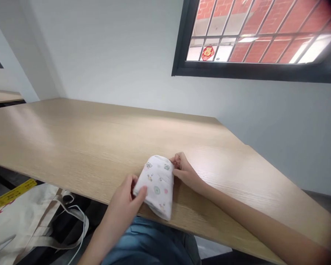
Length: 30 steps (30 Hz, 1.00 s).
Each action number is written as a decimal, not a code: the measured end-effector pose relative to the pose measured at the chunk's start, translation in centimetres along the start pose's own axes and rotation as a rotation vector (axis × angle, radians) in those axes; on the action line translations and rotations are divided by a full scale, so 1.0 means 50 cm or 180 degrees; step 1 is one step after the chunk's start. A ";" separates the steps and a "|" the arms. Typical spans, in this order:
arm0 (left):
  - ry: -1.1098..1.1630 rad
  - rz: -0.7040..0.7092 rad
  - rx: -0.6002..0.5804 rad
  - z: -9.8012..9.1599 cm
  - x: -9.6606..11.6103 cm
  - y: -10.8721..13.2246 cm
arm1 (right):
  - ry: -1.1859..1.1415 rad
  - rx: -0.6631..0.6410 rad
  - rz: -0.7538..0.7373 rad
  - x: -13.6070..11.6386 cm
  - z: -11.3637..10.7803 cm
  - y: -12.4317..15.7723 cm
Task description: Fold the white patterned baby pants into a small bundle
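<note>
A folded white cloth (156, 184) with small green, pink and brown prints sits near the front edge of the wooden table, its lower end close to that edge. My left hand (129, 197) grips its left side, the thumb on top and the fingers partly hidden beneath. At the cloth's upper right edge, my right hand (183, 168) is closed in a pinch with its fingers curled. The folds form a thick, roughly wedge-shaped bundle. Its underside is out of sight.
The light wooden table (99, 136) runs back to a pale wall (113, 51) with a barred window (253, 33). Below its front edge at left are a cream tote bag (24, 217), a yellow strip (13, 195) and a white cord (84, 224).
</note>
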<state>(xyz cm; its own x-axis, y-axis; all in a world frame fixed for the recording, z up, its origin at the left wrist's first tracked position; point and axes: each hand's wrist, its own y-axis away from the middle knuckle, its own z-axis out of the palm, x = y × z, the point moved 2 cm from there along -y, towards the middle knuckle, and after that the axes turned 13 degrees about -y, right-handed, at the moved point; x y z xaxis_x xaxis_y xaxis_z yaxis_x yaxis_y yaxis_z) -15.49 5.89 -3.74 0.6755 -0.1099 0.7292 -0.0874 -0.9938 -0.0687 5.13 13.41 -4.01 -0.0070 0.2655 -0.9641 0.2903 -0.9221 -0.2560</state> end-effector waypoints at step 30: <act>-0.0641 0.1869 -0.1211 0.184 0.181 0.061 | 0.2527 0.0362 0.0856 -0.039 -0.045 0.404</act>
